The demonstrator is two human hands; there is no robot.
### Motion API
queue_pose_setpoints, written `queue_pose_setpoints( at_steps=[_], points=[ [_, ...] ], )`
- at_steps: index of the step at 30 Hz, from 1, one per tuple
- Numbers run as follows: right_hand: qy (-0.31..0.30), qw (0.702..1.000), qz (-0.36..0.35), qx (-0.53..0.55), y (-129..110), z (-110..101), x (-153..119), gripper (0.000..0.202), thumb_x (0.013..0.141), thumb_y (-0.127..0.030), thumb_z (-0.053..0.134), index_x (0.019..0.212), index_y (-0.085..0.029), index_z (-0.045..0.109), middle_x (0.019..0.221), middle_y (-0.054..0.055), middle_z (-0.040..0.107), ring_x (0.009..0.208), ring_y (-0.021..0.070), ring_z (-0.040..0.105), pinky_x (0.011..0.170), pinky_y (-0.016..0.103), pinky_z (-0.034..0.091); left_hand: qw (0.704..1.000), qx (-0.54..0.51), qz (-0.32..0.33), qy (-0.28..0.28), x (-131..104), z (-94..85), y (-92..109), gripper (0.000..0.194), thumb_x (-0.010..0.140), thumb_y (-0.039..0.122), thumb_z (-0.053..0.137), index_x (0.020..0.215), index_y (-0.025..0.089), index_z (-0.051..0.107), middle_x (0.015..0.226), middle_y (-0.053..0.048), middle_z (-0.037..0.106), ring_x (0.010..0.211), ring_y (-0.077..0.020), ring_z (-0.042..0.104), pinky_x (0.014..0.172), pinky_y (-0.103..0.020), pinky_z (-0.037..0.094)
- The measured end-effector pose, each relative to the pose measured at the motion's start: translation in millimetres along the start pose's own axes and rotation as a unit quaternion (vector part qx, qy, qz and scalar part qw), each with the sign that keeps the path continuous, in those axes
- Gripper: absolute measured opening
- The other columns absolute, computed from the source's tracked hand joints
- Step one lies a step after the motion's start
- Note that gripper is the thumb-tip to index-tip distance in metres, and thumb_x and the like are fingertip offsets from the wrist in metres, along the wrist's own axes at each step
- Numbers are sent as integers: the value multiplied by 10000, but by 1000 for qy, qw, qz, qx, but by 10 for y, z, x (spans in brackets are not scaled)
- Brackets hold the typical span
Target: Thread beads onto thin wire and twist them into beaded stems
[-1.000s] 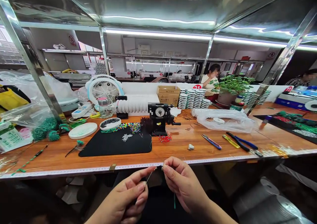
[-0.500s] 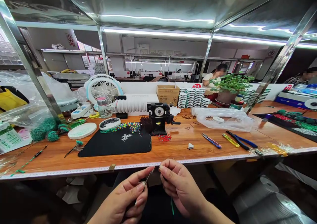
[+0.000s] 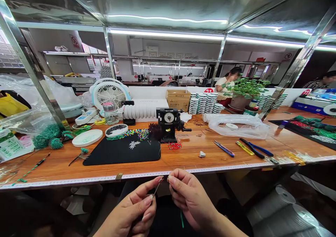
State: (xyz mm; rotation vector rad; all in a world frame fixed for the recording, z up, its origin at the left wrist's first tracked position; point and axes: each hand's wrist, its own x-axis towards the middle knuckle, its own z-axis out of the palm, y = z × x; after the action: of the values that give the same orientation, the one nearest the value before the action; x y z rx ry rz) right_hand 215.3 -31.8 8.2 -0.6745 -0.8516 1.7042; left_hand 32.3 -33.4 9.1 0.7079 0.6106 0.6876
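In front of the bench edge, my left hand [image 3: 135,207] is closed around a thin metal needle-like piece [image 3: 156,188], which slants up toward its index fingertip. Small shiny bits show at the upper end of that piece. Right beside it, my right hand [image 3: 193,196] pinches thumb and index finger together on something too small to name. A green strand [image 3: 182,218] hangs below the right palm. The two sets of fingertips are close, with a narrow gap between them.
A black mat [image 3: 118,155] bears coloured beads [image 3: 140,134] and silvery bits [image 3: 134,144]. Behind it stands a hand-cranked winder [image 3: 168,127] with white spools. Snips [image 3: 223,148], a yellow cutter [image 3: 244,148] and pliers [image 3: 256,148] lie to the right. A person [image 3: 225,85] sits across the bench.
Both hands stay almost in place. The right fingertips have shifted very slightly left, and the thin metal piece shows a little more clearly.
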Motion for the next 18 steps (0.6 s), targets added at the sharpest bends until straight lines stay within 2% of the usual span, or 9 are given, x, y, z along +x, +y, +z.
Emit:
queue_pose_setpoints(
  at_steps=[8,11,13,16,18],
  points=[
    [3,1000,6,-10,7,5,-9,250,793,-331,661,781,-155,484,536,-88,302,433,32,179,399,191,95,1000,-2,0,3,1,-20,-3,379,832,258,596,1209,267,559,612,34,437,388,-11,201,312,-118,160],
    [2,999,2,-45,20,-13,-15,231,818,-341,627,788,-162,485,537,-90,281,438,40,163,407,197,98,1000,-2,4,11,6,-17,-5,375,827,261,604,1200,255,565,606,39,423,395,-12,193,315,-114,160],
    [8,991,-29,-129,16,-16,-32,222,837,-346,598,770,-157,504,543,-78,313,461,49,207,427,195,156,1000,-6,12,18,13,-1,-5,354,823,252,609,1176,248,580,601,42,415,398,-12,185,314,-112,157],
    [16,949,-101,-298,5,2,-67,220,847,-318,573,720,-141,540,613,-30,442,563,79,341,532,209,292,999,-20,36,29,22,40,5,301,819,240,614,1120,238,610,596,44,410,405,-13,174,316,-105,148],
    [8,926,-117,-358,13,19,-78,208,845,-296,561,706,-142,545,654,-11,488,610,99,385,578,224,323,998,-34,48,39,22,67,15,273,806,236,630,1079,222,629,588,46,407,405,-9,164,317,-101,140]
  ],
)
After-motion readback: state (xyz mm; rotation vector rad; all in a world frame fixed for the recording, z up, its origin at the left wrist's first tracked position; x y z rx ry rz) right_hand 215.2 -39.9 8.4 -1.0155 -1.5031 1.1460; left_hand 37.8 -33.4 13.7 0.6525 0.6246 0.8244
